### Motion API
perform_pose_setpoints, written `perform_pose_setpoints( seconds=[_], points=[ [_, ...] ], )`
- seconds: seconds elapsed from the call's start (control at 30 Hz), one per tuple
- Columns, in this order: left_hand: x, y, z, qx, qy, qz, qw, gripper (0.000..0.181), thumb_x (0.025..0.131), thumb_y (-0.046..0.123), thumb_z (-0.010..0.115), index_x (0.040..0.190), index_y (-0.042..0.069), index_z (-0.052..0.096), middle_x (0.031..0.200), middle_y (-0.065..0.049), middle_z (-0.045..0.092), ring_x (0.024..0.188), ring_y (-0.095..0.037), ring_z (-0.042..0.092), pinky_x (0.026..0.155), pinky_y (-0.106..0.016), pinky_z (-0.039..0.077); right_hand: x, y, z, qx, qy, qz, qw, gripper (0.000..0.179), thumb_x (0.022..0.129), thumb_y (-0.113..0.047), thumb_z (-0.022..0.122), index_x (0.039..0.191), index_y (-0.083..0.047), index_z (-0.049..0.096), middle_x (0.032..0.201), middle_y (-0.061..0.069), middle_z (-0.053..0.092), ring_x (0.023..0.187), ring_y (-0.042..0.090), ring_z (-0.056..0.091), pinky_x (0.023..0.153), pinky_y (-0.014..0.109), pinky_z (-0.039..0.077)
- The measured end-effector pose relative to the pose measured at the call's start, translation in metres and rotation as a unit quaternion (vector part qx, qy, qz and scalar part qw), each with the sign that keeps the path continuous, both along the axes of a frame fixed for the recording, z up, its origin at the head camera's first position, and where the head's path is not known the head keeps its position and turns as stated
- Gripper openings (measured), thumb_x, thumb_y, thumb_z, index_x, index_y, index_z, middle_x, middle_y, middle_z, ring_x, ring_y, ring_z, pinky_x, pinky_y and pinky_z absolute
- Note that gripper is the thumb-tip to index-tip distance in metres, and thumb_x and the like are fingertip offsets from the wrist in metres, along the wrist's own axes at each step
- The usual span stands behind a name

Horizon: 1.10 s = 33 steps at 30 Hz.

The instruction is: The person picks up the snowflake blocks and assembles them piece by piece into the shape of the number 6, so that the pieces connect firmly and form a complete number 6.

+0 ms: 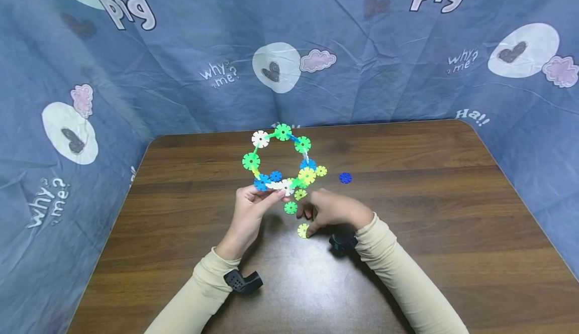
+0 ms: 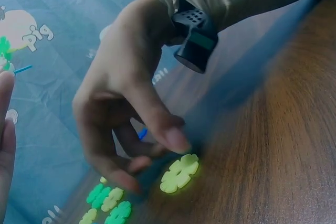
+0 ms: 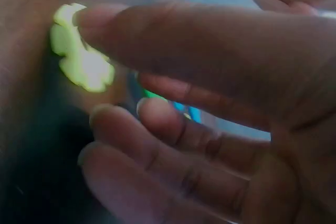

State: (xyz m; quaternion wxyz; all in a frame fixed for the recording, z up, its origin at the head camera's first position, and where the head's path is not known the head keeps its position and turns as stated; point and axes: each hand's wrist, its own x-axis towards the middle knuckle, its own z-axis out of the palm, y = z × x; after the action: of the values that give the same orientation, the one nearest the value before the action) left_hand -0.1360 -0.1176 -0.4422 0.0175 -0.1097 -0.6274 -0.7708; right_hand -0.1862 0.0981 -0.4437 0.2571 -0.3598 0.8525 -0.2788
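My left hand [image 1: 249,208] pinches the near side of a ring of linked plastic snowflake discs [image 1: 260,139] in white, green, blue and yellow, held up above the table. In the left wrist view only the edge of that hand shows at the far left. To its right, my right hand [image 1: 332,208] is low over the table with its fingers loosely bent and nothing gripped between them. Its thumb is at the edge of a yellow snowflake disc [image 1: 302,230] lying on the wood. The right wrist view shows the thumb tip over this yellow disc [image 3: 84,56]; whether they touch, I cannot tell.
A green disc [image 1: 290,207] and a yellow-green disc [image 1: 300,194] lie between the hands. Behind the right hand are a small yellow disc [image 1: 321,171] and a dark blue disc [image 1: 345,178]. A printed blue cloth [image 1: 181,73] hangs behind the brown wooden table [image 1: 452,198].
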Motion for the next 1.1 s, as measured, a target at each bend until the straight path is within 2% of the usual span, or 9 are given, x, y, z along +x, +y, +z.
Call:
perform_pose_setpoints(
  seconds=[0.23, 0.4, 0.5, 0.57, 0.6, 0.73, 0.8, 0.87, 1.1],
  points=[
    [0.000, 0.000, 0.001, 0.003, -0.008, -0.003, 1.0000, 0.012, 0.094, -0.001, 0.072, 0.098, 0.007, 0.078, 0.083, 0.002, 0.079, 0.076, -0.013, 0.076, 0.085, -0.028, 0.058, 0.007, -0.011, -0.004, 0.020, 0.019, -0.001, 0.9996, 0.026, 0.072, -0.011, 0.093, 0.088, -0.013, 0.072, 0.080, -0.003, 0.066, 0.072, 0.004, 0.055, 0.068, 0.020, 0.050],
    [0.000, 0.000, 0.001, -0.001, -0.008, -0.002, 1.0000, 0.009, 0.094, -0.001, 0.071, 0.099, 0.003, 0.076, 0.082, 0.002, 0.079, 0.075, -0.014, 0.076, 0.083, -0.029, 0.059, 0.004, -0.007, -0.005, -0.008, -0.012, 0.008, 0.9999, 0.024, 0.076, -0.005, 0.089, 0.087, -0.009, 0.068, 0.075, -0.005, 0.064, 0.066, 0.002, 0.056, 0.063, 0.019, 0.051],
    [-0.001, 0.000, 0.002, -0.002, -0.006, 0.002, 1.0000, 0.013, 0.095, -0.001, 0.068, 0.099, 0.009, 0.075, 0.086, 0.003, 0.078, 0.076, -0.012, 0.076, 0.083, -0.029, 0.060, -0.002, 0.004, -0.004, -0.065, -0.052, -0.013, 0.9965, 0.020, 0.086, -0.003, 0.080, 0.099, -0.004, 0.066, 0.076, 0.002, 0.067, 0.062, 0.008, 0.063, 0.060, 0.026, 0.058],
    [-0.001, 0.000, 0.003, 0.003, -0.004, 0.004, 1.0000, 0.015, 0.097, -0.001, 0.066, 0.101, 0.011, 0.074, 0.089, 0.003, 0.078, 0.078, -0.010, 0.075, 0.085, -0.028, 0.060, -0.007, 0.015, -0.003, -0.132, -0.097, -0.053, 0.9851, 0.016, 0.093, -0.003, 0.072, 0.105, 0.000, 0.060, 0.077, 0.009, 0.068, 0.062, 0.017, 0.067, 0.060, 0.035, 0.062],
    [-0.002, 0.000, 0.003, 0.008, -0.004, 0.003, 1.0000, 0.014, 0.097, -0.001, 0.065, 0.102, 0.010, 0.073, 0.091, 0.003, 0.078, 0.080, -0.010, 0.075, 0.086, -0.028, 0.060, -0.010, 0.021, 0.000, -0.175, -0.120, -0.077, 0.9741, 0.014, 0.097, -0.003, 0.067, 0.107, 0.002, 0.059, 0.078, 0.012, 0.068, 0.063, 0.020, 0.068, 0.060, 0.041, 0.063],
    [-0.003, -0.001, 0.005, 0.016, -0.007, 0.001, 0.9999, 0.011, 0.100, -0.001, 0.061, 0.105, 0.005, 0.068, 0.096, 0.004, 0.076, 0.085, -0.013, 0.075, 0.094, -0.029, 0.060, -0.016, 0.041, 0.007, -0.347, -0.165, -0.138, 0.9129, 0.015, 0.102, -0.003, 0.058, 0.107, 0.010, 0.059, 0.089, 0.013, 0.067, 0.072, 0.024, 0.068, 0.060, 0.043, 0.062],
    [-0.003, -0.001, 0.006, 0.016, -0.010, 0.001, 0.9998, 0.010, 0.100, -0.001, 0.060, 0.106, 0.003, 0.066, 0.098, 0.004, 0.076, 0.087, -0.015, 0.076, 0.097, -0.033, 0.059, -0.016, 0.047, 0.014, -0.397, -0.162, -0.136, 0.8931, 0.016, 0.100, -0.003, 0.059, 0.108, 0.009, 0.066, 0.098, 0.012, 0.068, 0.075, 0.023, 0.067, 0.057, 0.040, 0.061],
    [-0.004, -0.002, 0.006, 0.012, -0.014, 0.003, 0.9998, 0.010, 0.101, -0.001, 0.059, 0.106, 0.004, 0.066, 0.099, 0.004, 0.075, 0.088, -0.015, 0.076, 0.099, -0.034, 0.059, -0.015, 0.049, 0.019, -0.415, -0.152, -0.131, 0.8872, 0.016, 0.099, -0.004, 0.061, 0.108, 0.005, 0.070, 0.103, 0.008, 0.069, 0.076, 0.022, 0.068, 0.054, 0.037, 0.059],
    [-0.003, -0.002, 0.005, 0.018, -0.033, 0.012, 0.9992, 0.023, 0.099, -0.005, 0.058, 0.098, 0.016, 0.069, 0.094, 0.007, 0.073, 0.088, -0.005, 0.070, 0.090, -0.023, 0.058, -0.011, 0.035, 0.022, -0.391, -0.116, -0.145, 0.9016, 0.009, 0.098, -0.001, 0.064, 0.101, 0.004, 0.070, 0.083, 0.007, 0.067, 0.063, 0.014, 0.064, 0.052, 0.034, 0.058]
  ],
)
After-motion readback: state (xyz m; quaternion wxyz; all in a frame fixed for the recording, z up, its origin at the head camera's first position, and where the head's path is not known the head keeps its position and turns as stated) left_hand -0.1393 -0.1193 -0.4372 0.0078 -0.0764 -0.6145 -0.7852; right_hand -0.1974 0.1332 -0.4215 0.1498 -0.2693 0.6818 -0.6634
